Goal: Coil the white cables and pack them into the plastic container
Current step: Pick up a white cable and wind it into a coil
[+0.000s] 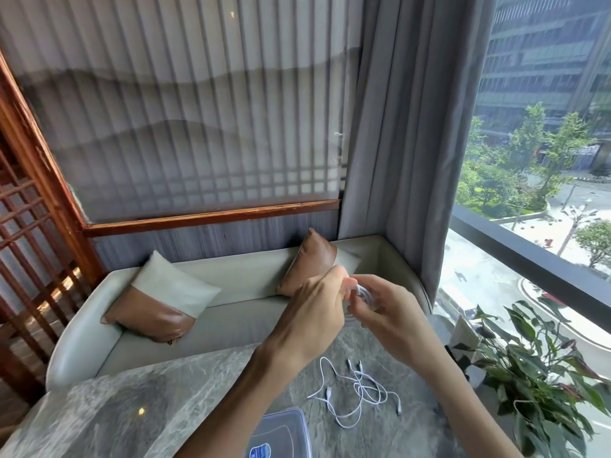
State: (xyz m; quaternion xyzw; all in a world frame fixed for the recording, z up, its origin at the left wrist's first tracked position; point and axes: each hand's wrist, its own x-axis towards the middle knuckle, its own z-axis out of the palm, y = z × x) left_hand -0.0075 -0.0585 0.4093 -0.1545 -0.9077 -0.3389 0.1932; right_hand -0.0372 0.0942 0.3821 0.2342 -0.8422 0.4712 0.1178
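Raised above the table, my left hand (317,309) and my right hand (383,309) meet around a small coil of white cable (363,292); fingers of both hands pinch it. Most of that coil is hidden between the fingers. Below the hands a tangle of loose white cables (358,390) with several plugs lies on the grey marble table (132,411). The clear plastic container (284,431), with a blue label, sits at the near edge of the table, partly behind my left forearm.
A pale green sofa (231,312) with two brown-and-white cushions stands beyond the table. A leafy potted plant (535,368) is at the table's right end, by the window. A grey curtain hangs behind.
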